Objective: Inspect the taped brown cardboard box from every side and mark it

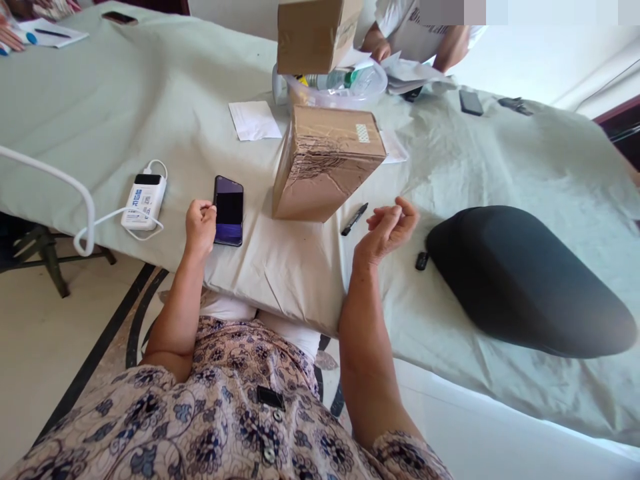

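My left hand [200, 227] is curled into a loose fist on the cloth. It lies against the left edge of a dark smartphone [229, 212], which rests flat, and nothing shows in its fingers. To the right, my right hand [387, 230] holds nothing, its fingers half bent and a little apart. Just left of it lies a black pen [355, 219]. A small black object [422, 261] is to its right, beside a large dark rounded seat-like pad [520, 280]. Between and beyond my hands stands a brown cardboard box [325, 167] with scribbled marks.
A white power bank [145, 200] with a cable sits at left. Behind the box are a plastic basin [335, 97] with bottles, another cardboard box [310, 37] and a white paper [254, 121]. Across the table, a person [407, 27] handles papers. Another phone [471, 102] lies at right.
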The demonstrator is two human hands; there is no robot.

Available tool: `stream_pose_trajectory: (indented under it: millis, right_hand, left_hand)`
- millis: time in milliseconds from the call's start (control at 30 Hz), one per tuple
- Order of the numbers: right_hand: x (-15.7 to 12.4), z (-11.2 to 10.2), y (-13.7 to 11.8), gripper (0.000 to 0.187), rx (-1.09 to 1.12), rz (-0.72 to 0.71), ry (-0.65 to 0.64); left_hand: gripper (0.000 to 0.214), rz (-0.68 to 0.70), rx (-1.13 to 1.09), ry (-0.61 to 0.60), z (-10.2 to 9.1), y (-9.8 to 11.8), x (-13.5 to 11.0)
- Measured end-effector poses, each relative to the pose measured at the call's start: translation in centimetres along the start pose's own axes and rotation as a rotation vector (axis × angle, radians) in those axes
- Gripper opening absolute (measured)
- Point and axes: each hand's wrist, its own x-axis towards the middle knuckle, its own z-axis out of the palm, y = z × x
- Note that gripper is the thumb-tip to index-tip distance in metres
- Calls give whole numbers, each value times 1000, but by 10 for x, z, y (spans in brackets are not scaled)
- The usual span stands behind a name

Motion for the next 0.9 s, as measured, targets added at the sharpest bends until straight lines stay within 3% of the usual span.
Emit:
stream_pose_trajectory:
  millis: [133,233,400,500,567,667,800,900]
  right_hand:
    - [-10,-2,-21,50,156,-26,-92]
    - [-20,0,-32,50,329,-37,-233]
    - [-37,5,-48,51,615,91,-762]
    - [-45,4,-57,76,749,192,-1085]
    - [-49,2,-62,84,818,220,-1217]
    - [-52,-3,-70,73,885,217,-1255]
    - [-53,-6,-76,51,874,243,-1122]
    - [-53,-6,-74,45,819,264,-1062]
  left_hand:
    - [8,-29,-287,4,-4,18,-6]
    - [21,69,-491,-35,-4,40,-19]
    - [34,189,-712,-190,13,80,-51]
    - [30,187,-753,-301,32,95,-65]
    - [27,187,-759,-348,44,101,-70]
    - [25,191,-741,-373,56,105,-74]
    - [23,189,-714,-397,62,107,-77]
    - [22,192,-707,-412,63,107,-80]
